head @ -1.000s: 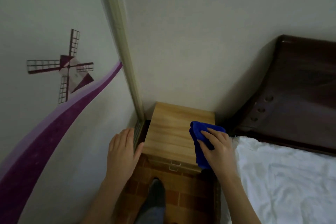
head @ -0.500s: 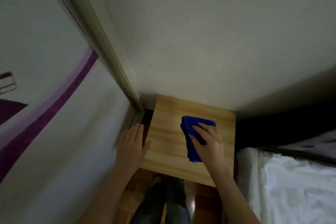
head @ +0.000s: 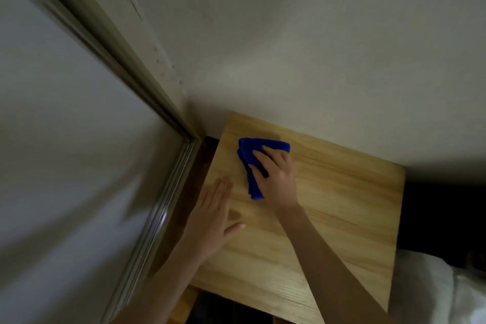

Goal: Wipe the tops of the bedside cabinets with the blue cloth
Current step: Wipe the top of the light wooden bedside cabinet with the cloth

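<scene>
Light: dim, indoor, grey-brown throughout. Brightest area: we record the wall point(head: 315, 81) just above the cabinet top point(head: 328, 218).
Shadows: we note a soft one on the wood beneath the left hand point(head: 213, 216), and near-black to the right of the cabinet.
Glare: a faint gleam on the metal rail point(head: 160, 216).
Blur: we log motion smear along the rail and on the left hand's fingers.
Distortion: wide-angle bowing toward the edges.
Colour: the blue cloth point(head: 249, 160) is oversaturated and its folds are barely legible.
</scene>
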